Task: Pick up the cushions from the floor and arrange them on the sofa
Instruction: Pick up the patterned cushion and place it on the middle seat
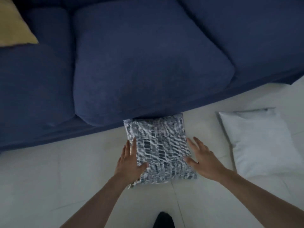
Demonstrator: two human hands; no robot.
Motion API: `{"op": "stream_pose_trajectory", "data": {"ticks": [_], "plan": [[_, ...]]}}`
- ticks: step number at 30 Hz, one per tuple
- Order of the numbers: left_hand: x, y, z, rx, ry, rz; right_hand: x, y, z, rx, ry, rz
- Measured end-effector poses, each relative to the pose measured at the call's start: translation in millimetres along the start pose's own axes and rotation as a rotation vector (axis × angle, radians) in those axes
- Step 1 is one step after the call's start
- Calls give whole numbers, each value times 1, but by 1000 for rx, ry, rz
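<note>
Reaching down from the lower edge of the view, two bare forearms stretch toward a patterned cushion [160, 148] that lies on the pale tiled floor [65, 178]. Nearest of all, a dark shape [162, 219] shows at the bottom edge, between the forearms; what it is cannot be told.

The left hand [130, 159] lies along the left side of the patterned cushion, fingers straight and spread, the thumb resting on the fabric near the lower left part. The right hand [201, 159] is at the cushion's right side, fingers likewise straight and fanned, the thumb touching the right edge. Neither grip is closed: both hands are flat and apart, one on each flank of the cushion, and nothing is clamped between fingers and thumb. Whether the palms press the fabric cannot be told.

The patterned cushion is roughly square, grey-blue with short white dashes, and sits flat on the floor, tilted a little. Its far edge reaches the front of the dark blue sofa [139, 63] and looks tucked just under the seat's overhang.

To the right of the patterned cushion, apart from it, a white cushion [263, 145] lies on the floor too.

Beyond the patterned cushion the sofa's seat pads fill the upper view. Far to the upper left of the patterned cushion, a yellow cushion [14, 28] rests on the sofa, cut by the frame.
</note>
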State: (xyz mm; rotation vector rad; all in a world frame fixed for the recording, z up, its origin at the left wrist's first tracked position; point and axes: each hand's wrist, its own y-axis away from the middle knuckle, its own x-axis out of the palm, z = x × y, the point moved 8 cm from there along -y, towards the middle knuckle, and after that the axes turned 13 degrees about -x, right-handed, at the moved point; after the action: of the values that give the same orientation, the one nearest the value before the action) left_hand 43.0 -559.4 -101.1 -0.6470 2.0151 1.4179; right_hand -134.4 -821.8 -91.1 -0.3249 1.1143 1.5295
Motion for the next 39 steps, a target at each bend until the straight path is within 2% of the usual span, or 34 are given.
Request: {"op": "stream_pose_trajectory", "data": {"ticks": [4,6,9,12,14,17,28,39], "plan": [[5,-8,-10,-5,-9,65,0,-3,-18,42,-10,40],[14,-24,-4,-67,-15,71,10,-16,-29,63,-15,57],[32,-62,8,-112,74,108,30,-43,-40,68,-172,64],[51,-83,15,-61,237,210,42,-58,-47,51,-365,46],[49,-77,10,-28,324,284,43,-62,-45,46,-392,41],[36,-64,0,29,337,284,33,-59,-32,61,-394,29],[-11,66,3,-9,343,262,-5,34,52,-8,-473,50],[-133,238,-15,-67,361,239,-96,161,164,24,-530,56]]}}
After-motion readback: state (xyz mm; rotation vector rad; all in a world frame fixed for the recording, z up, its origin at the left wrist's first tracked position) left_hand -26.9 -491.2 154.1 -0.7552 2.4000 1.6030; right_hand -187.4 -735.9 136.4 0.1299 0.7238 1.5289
